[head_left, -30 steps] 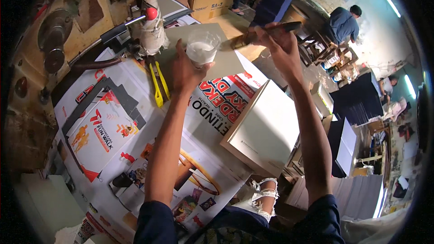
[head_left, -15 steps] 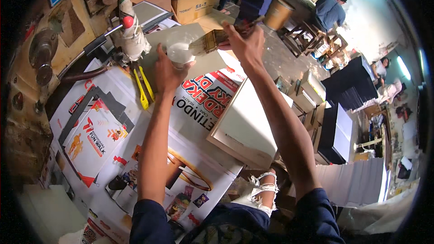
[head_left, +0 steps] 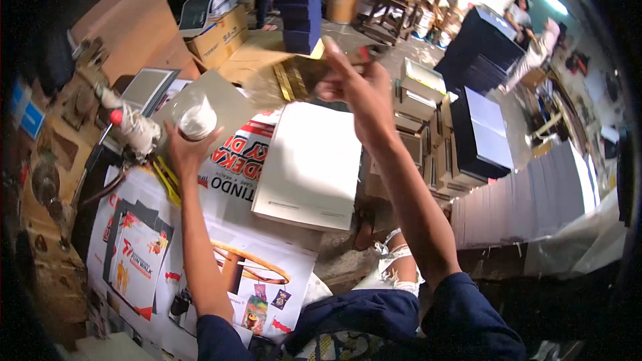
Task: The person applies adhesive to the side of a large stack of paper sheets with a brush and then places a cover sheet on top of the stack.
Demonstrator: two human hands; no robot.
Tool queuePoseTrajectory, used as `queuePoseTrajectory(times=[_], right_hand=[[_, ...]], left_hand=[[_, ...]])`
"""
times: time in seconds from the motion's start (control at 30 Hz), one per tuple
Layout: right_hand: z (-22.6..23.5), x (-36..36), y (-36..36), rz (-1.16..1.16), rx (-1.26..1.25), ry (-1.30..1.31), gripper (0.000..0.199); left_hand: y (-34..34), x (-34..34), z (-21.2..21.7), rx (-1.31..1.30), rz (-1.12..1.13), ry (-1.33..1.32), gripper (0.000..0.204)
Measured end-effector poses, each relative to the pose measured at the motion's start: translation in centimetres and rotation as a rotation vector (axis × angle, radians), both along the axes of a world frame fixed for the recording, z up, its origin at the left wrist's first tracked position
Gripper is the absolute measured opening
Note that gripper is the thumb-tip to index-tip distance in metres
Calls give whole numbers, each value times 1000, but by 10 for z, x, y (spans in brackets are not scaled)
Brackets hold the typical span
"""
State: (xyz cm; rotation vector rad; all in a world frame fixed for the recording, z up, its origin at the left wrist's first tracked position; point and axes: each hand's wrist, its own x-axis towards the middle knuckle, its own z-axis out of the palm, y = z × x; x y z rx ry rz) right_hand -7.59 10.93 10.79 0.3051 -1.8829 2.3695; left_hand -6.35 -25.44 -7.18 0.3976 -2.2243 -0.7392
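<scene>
Both hands are closed on objects: the left hand [head_left: 190, 152] curls its thumb and fingers around a clear cup [head_left: 194, 133], and the right hand [head_left: 364, 93] grips the handle of a wide, flat brush [head_left: 291, 80]. The brush lies between the cup and the right hand, its bristle end aimed leftward toward the cup but apart from it. A shiny, gold-coloured band joins the dark handle to pale bristles, whose outline is blurred by motion.

The cup is transparent, round and smooth-walled; it contains a white, opaque substance [head_left: 199, 117]. Smooth, stiff-looking grey board [head_left: 231, 90] lies behind the cup; contact between the two cannot be determined. To the right rests a thick, rectangular block of cream-white pages [head_left: 306, 167], flat-topped and square-cornered, set on glossy printed sheeting [head_left: 227, 184] that covers the work surface. A yellow-handled tool [head_left: 167, 182] lies just beside the left hand, near a post [head_left: 140, 135] roughly wrapped in whitish material and bearing a round red knob [head_left: 116, 117].

Farther off, a corrugated cardboard box [head_left: 227, 40] bears dark folders [head_left: 206, 12] and loose papers; whether these sit inside or on top is unclear. A cylindrical brown drum [head_left: 344, 3] stands upright on the floor, its contents hidden, beyond a tall stack of dark blue, flat-sided pieces [head_left: 299, 10].
</scene>
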Motion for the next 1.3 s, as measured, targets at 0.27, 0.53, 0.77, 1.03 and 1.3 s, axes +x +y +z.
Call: queuePoseTrajectory(times=[0.27,0.53,0.77,1.03,1.3], right_hand=[[-70,67,168,-255,-386,-69,35],[-141,162,165,-238,-482,-434,28],[-173,183,138,-238,-646,-552,20],[-198,188,127,-292,-432,-633,21],[-181,193,122,-195,-435,-685,21]], left_hand=[[169,83,152,61,-438,-168,30],[274,65,115,-157,-795,-309,32],[291,63,92,-381,-686,-333,40],[288,60,84,-519,-664,-320,40],[294,58,85,-546,-601,-418,42]])
